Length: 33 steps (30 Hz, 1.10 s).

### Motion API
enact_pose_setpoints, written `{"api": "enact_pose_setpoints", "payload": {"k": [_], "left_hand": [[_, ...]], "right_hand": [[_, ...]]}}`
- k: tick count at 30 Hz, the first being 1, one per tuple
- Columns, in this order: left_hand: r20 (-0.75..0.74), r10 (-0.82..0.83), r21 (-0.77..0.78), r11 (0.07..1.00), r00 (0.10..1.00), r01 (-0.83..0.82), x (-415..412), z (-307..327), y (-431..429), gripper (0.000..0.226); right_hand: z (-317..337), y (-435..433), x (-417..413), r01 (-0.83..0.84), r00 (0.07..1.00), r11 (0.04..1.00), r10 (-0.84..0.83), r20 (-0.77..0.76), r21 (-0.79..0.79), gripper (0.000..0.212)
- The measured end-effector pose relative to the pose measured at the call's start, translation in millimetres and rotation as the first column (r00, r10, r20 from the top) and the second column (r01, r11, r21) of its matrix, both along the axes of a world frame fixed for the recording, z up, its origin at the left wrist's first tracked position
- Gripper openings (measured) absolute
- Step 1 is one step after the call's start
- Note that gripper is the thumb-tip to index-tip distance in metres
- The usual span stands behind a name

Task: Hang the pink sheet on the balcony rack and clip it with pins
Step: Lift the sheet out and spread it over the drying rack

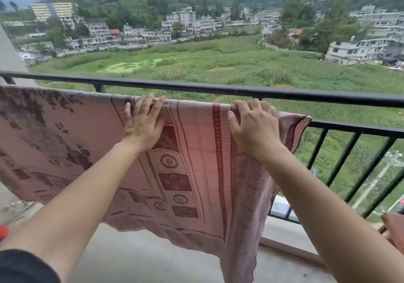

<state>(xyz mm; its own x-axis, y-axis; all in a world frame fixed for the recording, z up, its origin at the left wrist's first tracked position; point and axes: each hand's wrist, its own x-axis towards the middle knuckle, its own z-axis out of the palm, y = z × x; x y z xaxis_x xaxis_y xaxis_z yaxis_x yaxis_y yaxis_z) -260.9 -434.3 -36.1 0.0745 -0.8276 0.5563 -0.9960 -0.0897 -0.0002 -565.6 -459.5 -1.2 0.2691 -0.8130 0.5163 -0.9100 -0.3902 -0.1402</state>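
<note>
The pink sheet [192, 169], patterned with dark red bands and flower medallions, hangs draped over a rail just inside the black balcony railing [240, 90]. Its right edge droops past the rail end. My left hand [143, 123] lies flat on the sheet at the fold, fingers spread over the top. My right hand [253, 125] curls over the fold further right, fingers gripping the cloth near its dark red stripe. No pins are visible.
The railing's lower bar and slanted balusters [341, 158] run to the right. A concrete balcony floor [142, 258] lies below. A red object [4, 231] sits at the left edge, a brown object [393, 228] at the right edge. Fields and buildings lie beyond.
</note>
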Motion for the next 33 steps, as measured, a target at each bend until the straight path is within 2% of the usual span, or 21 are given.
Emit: {"api": "enact_pose_setpoints", "payload": {"k": [2, 4, 6, 9, 12, 14, 15, 18, 21, 26, 33], "left_hand": [[0.011, -0.03, -0.047, 0.998, 0.999, 0.03, 10.1, 2.9, -1.9, 0.055], [-0.035, 0.005, -0.073, 0.997, 0.999, -0.007, 27.0, 4.5, -2.7, 0.057], [-0.087, 0.042, -0.044, 0.998, 0.995, -0.045, 59.3, 4.9, -1.8, 0.058], [0.053, 0.039, 0.058, 0.997, 0.998, -0.042, 123.9, 4.1, 1.7, 0.064], [0.113, 0.077, 0.152, 0.984, 0.991, -0.094, 193.6, 12.2, 8.6, 0.077], [0.158, 0.102, 0.192, 0.972, 0.982, -0.132, 245.6, 17.0, 16.1, 0.079], [0.138, 0.121, 0.22, 0.964, 0.983, -0.149, 272.9, 20.0, 20.0, 0.078], [-0.056, 0.26, 0.344, 0.911, 0.964, -0.225, 356.0, 25.3, 35.1, 0.074], [-0.11, 0.381, 0.448, 0.843, 0.918, -0.296, 425.3, 19.3, 59.9, 0.073], [-0.151, 0.414, 0.35, 0.872, 0.898, -0.343, 511.8, 1.4, 90.6, 0.069], [-0.162, 0.47, 0.274, 0.866, 0.868, -0.418, 620.9, -16.6, 109.7, 0.074]], "right_hand": [[-3.1, 1.8, 9.2, 0.076, 0.997, 0.997, -0.076, 0.004, -0.018, 0.049], [-4.2, 2.6, 19.3, 0.107, 0.994, 0.994, -0.108, -0.017, -0.019, 0.053], [-1.7, 5.1, 40.5, 0.118, 0.993, 0.993, -0.117, -0.032, 0.002, 0.056], [-0.3, 10.3, 95.9, 0.106, 0.992, 0.994, -0.105, -0.065, 0.012, 0.059], [0.9, 14.1, 173.3, 0.083, 0.993, 0.996, -0.081, -0.086, 0.016, 0.064], [-0.8, 15.1, 229.5, 0.035, 0.994, 0.999, -0.036, -0.101, -0.004, 0.066], [-2.0, 14.8, 256.7, 0.011, 0.994, 1.0, -0.013, -0.107, -0.011, 0.067], [-3.5, 11.5, 333.2, 0.01, 0.991, 1.0, -0.01, -0.135, -0.004, 0.069], [-2.1, 7.4, 400.2, 0.009, 0.991, 1.0, -0.008, -0.135, 0.008, 0.071], [-5.1, -0.5, 516.1, -0.077, 0.982, 0.997, 0.073, -0.173, -0.014, 0.071], [-2.3, -7.8, 692.4, -0.291, 0.936, 0.954, 0.269, -0.227, -0.071, 0.072]]}}
